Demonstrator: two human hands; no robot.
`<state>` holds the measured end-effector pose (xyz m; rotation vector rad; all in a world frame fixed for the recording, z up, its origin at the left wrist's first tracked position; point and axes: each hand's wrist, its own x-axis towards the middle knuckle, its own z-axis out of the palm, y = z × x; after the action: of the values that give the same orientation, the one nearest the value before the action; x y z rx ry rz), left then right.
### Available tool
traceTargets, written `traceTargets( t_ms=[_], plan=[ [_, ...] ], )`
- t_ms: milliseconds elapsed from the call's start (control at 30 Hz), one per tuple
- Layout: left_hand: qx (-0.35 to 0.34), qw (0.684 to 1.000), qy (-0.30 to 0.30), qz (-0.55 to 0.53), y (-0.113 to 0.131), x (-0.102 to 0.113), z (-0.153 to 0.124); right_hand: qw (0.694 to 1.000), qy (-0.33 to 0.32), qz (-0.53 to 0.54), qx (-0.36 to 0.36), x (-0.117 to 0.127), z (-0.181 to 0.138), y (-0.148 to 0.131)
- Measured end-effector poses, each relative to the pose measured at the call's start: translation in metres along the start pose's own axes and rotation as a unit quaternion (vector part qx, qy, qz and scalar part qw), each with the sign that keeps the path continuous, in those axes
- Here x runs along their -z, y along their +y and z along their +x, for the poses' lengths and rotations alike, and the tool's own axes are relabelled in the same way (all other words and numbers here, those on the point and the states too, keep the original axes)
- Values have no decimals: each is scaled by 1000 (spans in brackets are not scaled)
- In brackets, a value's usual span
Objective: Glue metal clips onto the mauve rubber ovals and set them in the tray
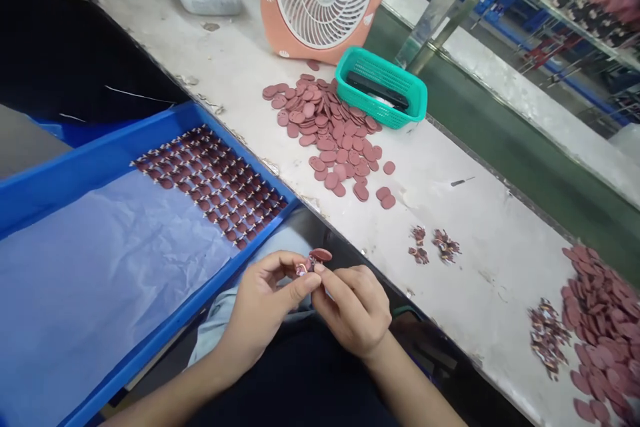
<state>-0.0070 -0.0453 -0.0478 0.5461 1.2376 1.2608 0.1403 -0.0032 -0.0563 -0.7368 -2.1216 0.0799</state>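
Observation:
Above my lap, both hands meet at the fingertips around one small figure (301, 269) with a reddish-brown oval disc (321, 254) at its top. My left hand (267, 297) pinches the figure between thumb and fingers. From the other side, my right hand (353, 307) grips the same piece with thumb and forefinger, the other fingers curled. Fingers cover much of the figure, so its details are hidden. To the left, a blue tray (150, 353) lined with pale paper (115, 267) holds rows of similar small brown figures (215, 180).
On the white table lie a pile of brown oval discs (325, 127), small clusters of parts (445, 245), a thin pointed tool (463, 181), and more discs (600, 320) at right. A green basket (383, 113), an orange fan (273, 20) and a white tub (215, 3) stand behind.

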Motion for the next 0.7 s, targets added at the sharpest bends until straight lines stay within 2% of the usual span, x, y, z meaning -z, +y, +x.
traceTargets(
  t_ms=[100,167,267,367,433,500,600,700],
  plan=[
    [-11,995,74,62,-2,12,6,1000,-15,19,14,-3,7,-6],
    [-23,986,134,96,-3,35,17,998,-37,40,38,1,8,-9],
    [-43,953,246,170,0,95,46,995,-59,63,55,9,4,-8],
    [-35,891,346,292,8,165,80,996,-62,53,29,11,-4,-2],
    [-8,854,358,377,14,206,99,997,-65,36,6,11,-10,2],
    [21,824,353,442,18,235,115,997,-69,19,-11,11,-14,5],
    [52,790,342,506,17,260,133,997,-74,-3,-26,12,-17,8],
    [69,769,330,543,12,272,147,996,-77,-14,-35,14,-18,8]
  ],
)
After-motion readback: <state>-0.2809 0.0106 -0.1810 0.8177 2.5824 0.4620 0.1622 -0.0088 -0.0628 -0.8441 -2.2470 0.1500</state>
